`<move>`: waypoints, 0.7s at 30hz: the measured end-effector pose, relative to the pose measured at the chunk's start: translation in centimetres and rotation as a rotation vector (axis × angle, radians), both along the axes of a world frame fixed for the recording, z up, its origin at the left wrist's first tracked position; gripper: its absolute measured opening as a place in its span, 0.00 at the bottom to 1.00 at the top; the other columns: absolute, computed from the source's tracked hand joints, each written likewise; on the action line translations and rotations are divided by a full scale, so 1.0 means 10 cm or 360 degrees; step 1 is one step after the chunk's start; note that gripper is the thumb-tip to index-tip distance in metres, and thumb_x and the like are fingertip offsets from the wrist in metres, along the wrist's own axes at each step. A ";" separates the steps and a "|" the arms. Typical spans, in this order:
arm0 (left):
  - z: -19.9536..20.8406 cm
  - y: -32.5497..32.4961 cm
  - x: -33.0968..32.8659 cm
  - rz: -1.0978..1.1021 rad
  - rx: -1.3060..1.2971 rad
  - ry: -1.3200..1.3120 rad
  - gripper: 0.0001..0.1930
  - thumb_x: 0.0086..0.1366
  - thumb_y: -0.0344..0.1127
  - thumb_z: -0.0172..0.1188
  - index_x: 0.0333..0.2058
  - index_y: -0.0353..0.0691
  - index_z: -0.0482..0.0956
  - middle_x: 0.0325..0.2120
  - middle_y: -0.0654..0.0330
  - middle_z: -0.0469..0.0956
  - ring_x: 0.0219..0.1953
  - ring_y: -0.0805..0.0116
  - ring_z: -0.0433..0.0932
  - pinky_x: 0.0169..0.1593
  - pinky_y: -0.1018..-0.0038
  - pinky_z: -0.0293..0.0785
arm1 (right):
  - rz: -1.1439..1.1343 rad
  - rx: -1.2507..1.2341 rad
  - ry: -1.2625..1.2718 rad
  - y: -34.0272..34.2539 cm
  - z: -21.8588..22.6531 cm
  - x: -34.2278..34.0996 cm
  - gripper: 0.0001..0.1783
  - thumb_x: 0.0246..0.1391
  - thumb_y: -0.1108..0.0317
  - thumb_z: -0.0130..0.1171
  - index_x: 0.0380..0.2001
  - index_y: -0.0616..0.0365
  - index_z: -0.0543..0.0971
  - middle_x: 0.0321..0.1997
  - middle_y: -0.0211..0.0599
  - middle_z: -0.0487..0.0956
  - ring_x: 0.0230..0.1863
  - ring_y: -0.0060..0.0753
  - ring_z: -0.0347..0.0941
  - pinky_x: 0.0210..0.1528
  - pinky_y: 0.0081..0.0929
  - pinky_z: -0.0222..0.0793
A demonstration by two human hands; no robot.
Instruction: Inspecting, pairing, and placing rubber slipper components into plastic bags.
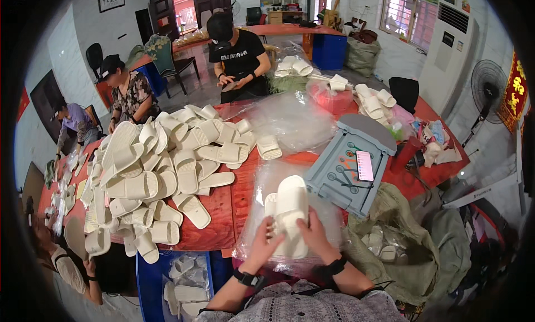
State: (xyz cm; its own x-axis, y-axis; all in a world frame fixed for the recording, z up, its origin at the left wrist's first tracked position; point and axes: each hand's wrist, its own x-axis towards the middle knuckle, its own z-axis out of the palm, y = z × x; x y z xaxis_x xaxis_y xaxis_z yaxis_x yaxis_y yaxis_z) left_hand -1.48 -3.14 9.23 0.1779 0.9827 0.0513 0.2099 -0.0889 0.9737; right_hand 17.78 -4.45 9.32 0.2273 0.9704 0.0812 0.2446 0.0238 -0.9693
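Observation:
A pair of cream-white slippers [291,210] stands in front of me, one lying over the other, above clear plastic bags [253,233] at the table's near edge. My left hand [267,243] grips the pair from the left, its fingers against the side. From the right, my right hand [316,235] holds it with the thumb along the upper slipper; the other fingers are partly hidden. A big heap of matching slippers [184,155] covers the red table [243,202] to my left.
Right of the slippers is a grey-blue plastic stool or tray [329,160] bearing a phone [364,166]. More clear bags [295,121] lie beyond. A blue bin [146,286] and an open woven sack [390,233] hold bagged slippers. Several people work around the table; one [239,60] stands opposite.

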 end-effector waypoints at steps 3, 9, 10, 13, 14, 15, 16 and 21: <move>0.32 -0.27 -0.07 -0.0171 0.0236 0.0285 0.49 0.52 0.45 0.73 0.64 0.27 0.54 0.53 0.36 0.68 0.55 0.44 0.70 0.55 0.59 0.71 | 0.0242 -0.0023 0.0125 -0.01 0.02 -0.40 0.33 0.61 0.66 0.55 0.67 0.59 0.57 0.50 0.51 0.78 0.48 0.39 0.78 0.45 0.33 0.74; 0.02 -0.28 -0.38 -0.0116 0.0254 0.0628 0.50 0.52 0.40 0.72 0.66 0.26 0.52 0.57 0.36 0.66 0.59 0.43 0.69 0.62 0.59 0.65 | 0.0730 0.0060 0.0503 0.03 -0.11 -0.61 0.37 0.59 0.67 0.60 0.68 0.59 0.56 0.56 0.46 0.75 0.48 0.32 0.77 0.46 0.29 0.74; -0.10 -0.27 -0.47 -0.0133 0.0090 0.0321 0.44 0.55 0.36 0.69 0.65 0.28 0.55 0.57 0.40 0.68 0.58 0.49 0.69 0.61 0.62 0.66 | 0.0778 -0.0049 0.0365 0.04 -0.11 -0.57 0.36 0.59 0.68 0.60 0.67 0.58 0.57 0.56 0.45 0.76 0.48 0.31 0.77 0.46 0.28 0.74; -0.05 -0.27 -0.57 -0.0096 -0.0093 -0.0071 0.28 0.64 0.27 0.60 0.63 0.35 0.66 0.55 0.54 0.74 0.56 0.66 0.72 0.58 0.71 0.67 | 0.0605 -0.0052 0.0041 0.09 -0.12 -0.44 0.34 0.55 0.67 0.63 0.63 0.56 0.63 0.51 0.42 0.76 0.47 0.34 0.77 0.45 0.30 0.74; -0.11 -0.25 -0.61 0.0002 -0.0283 -0.0265 0.25 0.64 0.26 0.59 0.61 0.33 0.68 0.54 0.54 0.75 0.55 0.67 0.72 0.58 0.71 0.67 | 0.0302 0.0059 -0.0362 0.14 -0.20 -0.37 0.34 0.53 0.65 0.65 0.62 0.57 0.64 0.49 0.42 0.75 0.47 0.38 0.76 0.46 0.34 0.74; -0.16 -0.24 -0.65 0.0101 -0.0470 -0.0461 0.23 0.65 0.25 0.57 0.59 0.32 0.70 0.53 0.55 0.76 0.54 0.67 0.73 0.58 0.72 0.67 | -0.0006 0.0175 -0.0762 0.18 -0.24 -0.34 0.35 0.51 0.64 0.67 0.60 0.57 0.65 0.47 0.42 0.74 0.46 0.42 0.75 0.46 0.38 0.73; -0.20 -0.22 -0.71 0.0204 -0.0456 -0.0385 0.19 0.65 0.24 0.57 0.56 0.31 0.74 0.52 0.56 0.77 0.53 0.69 0.74 0.57 0.74 0.68 | -0.0129 0.0136 -0.0891 0.21 -0.29 -0.33 0.36 0.47 0.63 0.68 0.58 0.56 0.66 0.45 0.41 0.71 0.47 0.48 0.73 0.48 0.44 0.72; -0.13 -0.17 -0.73 0.0401 -0.0369 -0.0745 0.19 0.66 0.23 0.55 0.56 0.30 0.73 0.49 0.56 0.78 0.50 0.71 0.76 0.55 0.75 0.69 | -0.0195 -0.0054 -0.1015 0.34 -0.79 -0.14 0.33 0.50 0.63 0.65 0.58 0.58 0.67 0.43 0.46 0.75 0.42 0.51 0.74 0.47 0.43 0.72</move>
